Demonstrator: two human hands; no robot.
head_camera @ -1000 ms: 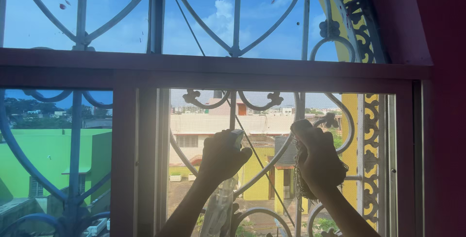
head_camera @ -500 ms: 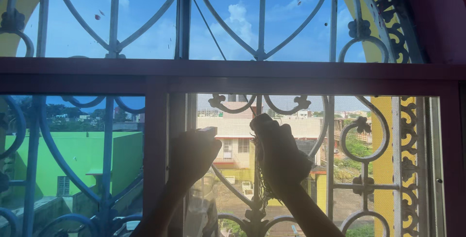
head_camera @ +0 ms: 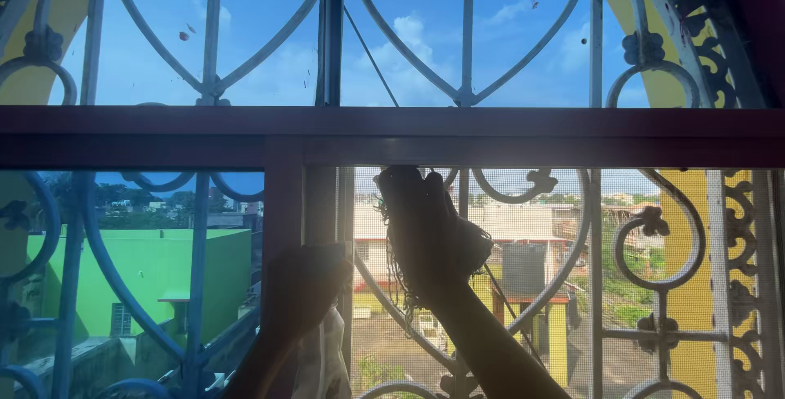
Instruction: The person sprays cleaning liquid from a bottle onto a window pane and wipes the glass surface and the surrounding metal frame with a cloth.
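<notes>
Two hands are raised at one window. The left hand (head_camera: 304, 289) grips a clear bottle (head_camera: 325, 360) by the frame post (head_camera: 282, 203); the right hand (head_camera: 425, 231) presses one frayed cloth (head_camera: 402, 272) against the mesh screen (head_camera: 531, 268), with iron grille (head_camera: 466, 80) beyond.

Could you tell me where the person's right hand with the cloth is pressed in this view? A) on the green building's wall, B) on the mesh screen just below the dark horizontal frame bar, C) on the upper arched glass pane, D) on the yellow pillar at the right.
B: the right hand, gripping a frayed cloth, lies against the mesh screen just under the horizontal frame bar.
</notes>
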